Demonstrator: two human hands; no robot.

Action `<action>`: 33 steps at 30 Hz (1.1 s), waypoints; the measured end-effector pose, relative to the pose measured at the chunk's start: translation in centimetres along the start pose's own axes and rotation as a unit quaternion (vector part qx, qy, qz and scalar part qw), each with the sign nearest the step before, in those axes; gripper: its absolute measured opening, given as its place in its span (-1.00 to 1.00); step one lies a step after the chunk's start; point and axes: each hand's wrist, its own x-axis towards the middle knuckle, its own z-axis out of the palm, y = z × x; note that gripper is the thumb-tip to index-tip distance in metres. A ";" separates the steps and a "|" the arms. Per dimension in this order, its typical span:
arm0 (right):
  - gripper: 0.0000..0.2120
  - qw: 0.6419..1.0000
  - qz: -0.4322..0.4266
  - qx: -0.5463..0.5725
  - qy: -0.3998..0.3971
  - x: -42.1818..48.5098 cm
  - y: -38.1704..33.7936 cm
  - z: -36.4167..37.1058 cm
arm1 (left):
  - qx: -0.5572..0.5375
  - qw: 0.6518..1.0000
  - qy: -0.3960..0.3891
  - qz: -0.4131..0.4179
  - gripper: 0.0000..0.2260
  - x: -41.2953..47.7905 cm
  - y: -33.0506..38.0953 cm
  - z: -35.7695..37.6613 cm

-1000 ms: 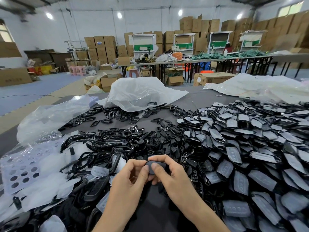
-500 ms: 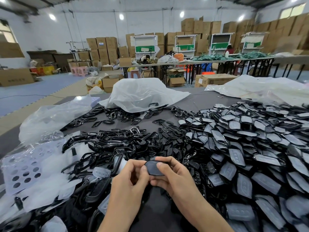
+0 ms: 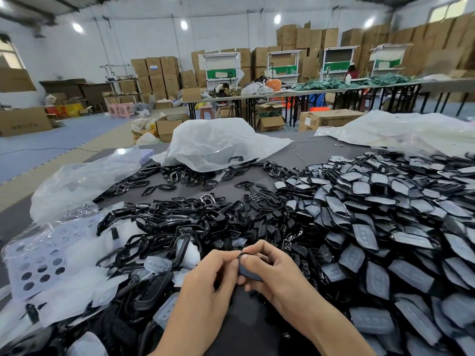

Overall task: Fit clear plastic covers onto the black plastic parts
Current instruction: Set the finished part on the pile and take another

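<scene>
You are pinching one black part (image 3: 243, 256) in both hands, just above the tabletop (image 3: 308, 152). Your left hand (image 3: 213, 276) is curling fingertips onto its rim, and your right hand (image 3: 272, 273) is gripping from behind. If your thumbs are pressing unevenly, the clear cover (image 3: 250, 274) risks popping off at one corner.

A factory assembly hall that doubles as a warehouse.
Brown cardboard cartons (image 3: 303, 38) are stacked high against the white back wall, behind white-and-green workstations (image 3: 222, 70) and long folding tables (image 3: 334, 89) strewn with goods. The near grey worktop (image 3: 303, 150) carries heaps of loose black plastic parts (image 3: 180, 222), a broad pile of covered parts (image 3: 385, 214) and large plastic bags (image 3: 218, 142), all under bare ceiling lamps (image 3: 183, 24).
</scene>
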 end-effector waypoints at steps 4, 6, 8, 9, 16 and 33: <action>-0.91 0.998 -0.008 -0.062 -0.019 -0.2 -0.5 -0.4 | 0.059 0.996 -0.015 0.064 -0.79 0.0 0.3 -0.3; -0.93 0.997 -0.023 -0.076 0.012 -0.2 -0.6 -0.3 | 0.067 0.995 -0.008 0.072 -0.77 -0.1 0.6 -0.2; -0.87 0.996 -0.035 -0.066 0.048 0.0 -0.6 -0.3 | 0.080 0.994 -0.002 0.080 -0.77 -0.2 0.7 -0.1; -0.87 0.996 -0.038 -0.052 0.064 0.1 -0.6 -0.3 | 0.098 0.990 -0.012 0.097 -0.77 -0.3 0.7 -0.1; -0.82 0.990 -0.045 0.012 0.132 0.2 -0.6 -0.8 | 0.186 0.958 -0.100 0.196 -0.67 -0.1 0.7 0.3; -0.80 0.996 0.003 0.051 0.073 -0.3 -1.0 0.4 | -0.092 0.992 0.048 -0.076 -0.86 0.2 0.4 0.7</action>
